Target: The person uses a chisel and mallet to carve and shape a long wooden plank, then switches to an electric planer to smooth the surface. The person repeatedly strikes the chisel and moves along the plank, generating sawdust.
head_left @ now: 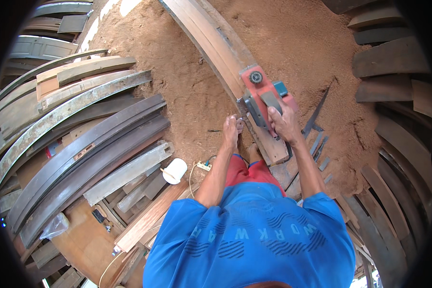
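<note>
My right hand [284, 122] is wrapped round the handle of a red electric planer [258, 89]. The planer rests on a long wooden beam [216, 48], which runs from the top of the view down to just in front of my legs. Beside the beam's left edge, a little below the planer's front, my left hand [232, 128] is closed with its fingers curled. Whatever those fingers hold, if anything, is too small to make out. The beam's near end [277, 152] shows bare wood to the right of my knees.
Brown shavings [187, 91] cover the ground. Stacked old timbers [81, 129] fill the left, and more boards [393, 57] line the right. A white bucket [174, 171] and a power strip [204, 166] with a cable lie left of my legs. Metal strips [317, 144] lie right of the beam.
</note>
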{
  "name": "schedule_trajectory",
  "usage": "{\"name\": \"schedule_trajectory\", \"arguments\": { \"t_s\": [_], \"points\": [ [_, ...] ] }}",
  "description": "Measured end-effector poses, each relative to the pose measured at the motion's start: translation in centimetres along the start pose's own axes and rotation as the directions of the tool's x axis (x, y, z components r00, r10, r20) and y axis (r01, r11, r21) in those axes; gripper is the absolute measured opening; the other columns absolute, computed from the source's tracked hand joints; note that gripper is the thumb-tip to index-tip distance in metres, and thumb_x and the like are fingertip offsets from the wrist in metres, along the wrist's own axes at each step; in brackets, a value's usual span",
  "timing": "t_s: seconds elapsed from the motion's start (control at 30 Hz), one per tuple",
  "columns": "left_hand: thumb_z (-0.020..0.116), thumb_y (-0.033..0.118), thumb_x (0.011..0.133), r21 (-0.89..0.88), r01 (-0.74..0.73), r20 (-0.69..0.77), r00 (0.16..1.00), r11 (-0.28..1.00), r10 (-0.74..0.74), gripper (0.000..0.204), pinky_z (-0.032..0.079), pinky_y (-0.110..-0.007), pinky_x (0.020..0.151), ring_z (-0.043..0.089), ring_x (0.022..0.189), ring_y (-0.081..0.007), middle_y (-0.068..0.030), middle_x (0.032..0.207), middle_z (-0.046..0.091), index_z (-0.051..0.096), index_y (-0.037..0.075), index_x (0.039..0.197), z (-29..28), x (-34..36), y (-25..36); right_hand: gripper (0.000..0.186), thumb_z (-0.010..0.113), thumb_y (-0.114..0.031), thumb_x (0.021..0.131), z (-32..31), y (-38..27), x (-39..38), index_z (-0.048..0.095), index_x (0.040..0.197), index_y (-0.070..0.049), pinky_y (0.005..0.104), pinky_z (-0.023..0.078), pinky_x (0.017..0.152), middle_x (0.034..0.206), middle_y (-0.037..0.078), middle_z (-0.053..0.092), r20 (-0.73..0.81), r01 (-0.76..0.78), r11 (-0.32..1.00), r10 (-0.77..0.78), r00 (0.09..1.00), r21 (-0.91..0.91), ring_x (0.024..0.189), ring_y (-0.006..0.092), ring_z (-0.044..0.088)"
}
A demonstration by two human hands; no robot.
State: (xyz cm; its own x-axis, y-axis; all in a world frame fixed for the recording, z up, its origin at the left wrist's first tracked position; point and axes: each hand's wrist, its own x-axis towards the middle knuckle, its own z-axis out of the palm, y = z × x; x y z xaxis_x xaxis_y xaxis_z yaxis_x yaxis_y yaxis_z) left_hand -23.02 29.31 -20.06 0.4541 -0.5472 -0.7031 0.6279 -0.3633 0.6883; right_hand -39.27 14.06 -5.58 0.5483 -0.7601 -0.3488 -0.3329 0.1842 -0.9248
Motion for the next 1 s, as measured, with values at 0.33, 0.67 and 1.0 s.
{"name": "schedule_trajectory", "arguments": {
  "t_s": [0.33, 0.67, 1.0],
  "points": [
    [0.046, 0.036, 0.11, 0.049, -0.037, -0.042, 0.998, 0.998, 0.039, 0.042, 0.04, -0.019, 0.061, 0.048, 0.071, -0.0031, 0.0017, 0.094, 0.06, 0.054, 0.0, 0.131, -1.7, -1.1, -0.6, 0.066, 0.059, -0.061, 0.096, -2.2, 1.5, -3.4, 0.064, 0.111, 0.004, 0.0343, 0.049, 0.061, 0.072, 0.007, 0.06, 0.062, -0.11, 0.993, 0.112, 0.992, -0.036, 0.066, 0.0163, 0.06],
    [0.047, 0.03, 0.111, 0.144, -0.026, -0.075, 0.997, 0.989, 0.037, 0.039, 0.045, -0.023, 0.069, 0.051, 0.076, -0.0068, -0.0004, 0.093, 0.062, 0.056, -0.003, 0.127, -2.5, -2.2, -0.3, 0.072, 0.061, -0.064, 0.093, -1.3, -0.6, 0.6, 0.067, 0.119, 0.003, 0.0388, 0.05, 0.07, 0.08, 0.013, 0.065, 0.119, -0.229, 0.97, 0.237, 0.964, -0.081, 0.072, 0.0209, 0.062],
    [0.045, 0.026, 0.111, 0.194, -0.035, -0.093, 0.994, 0.98, 0.054, 0.035, 0.048, -0.024, 0.072, 0.054, 0.079, -0.008, -0.0035, 0.097, 0.062, 0.056, -0.003, 0.127, -3.0, -1.5, -0.5, 0.07, 0.062, -0.065, 0.094, -0.3, 2.0, -3.2, 0.066, 0.111, 0.002, 0.0292, 0.046, 0.053, 0.066, 0.001, 0.056, 0.042, -0.017, 0.997, 0.02, 0.999, -0.072, 0.057, 0.011, 0.055]
  ]
}}
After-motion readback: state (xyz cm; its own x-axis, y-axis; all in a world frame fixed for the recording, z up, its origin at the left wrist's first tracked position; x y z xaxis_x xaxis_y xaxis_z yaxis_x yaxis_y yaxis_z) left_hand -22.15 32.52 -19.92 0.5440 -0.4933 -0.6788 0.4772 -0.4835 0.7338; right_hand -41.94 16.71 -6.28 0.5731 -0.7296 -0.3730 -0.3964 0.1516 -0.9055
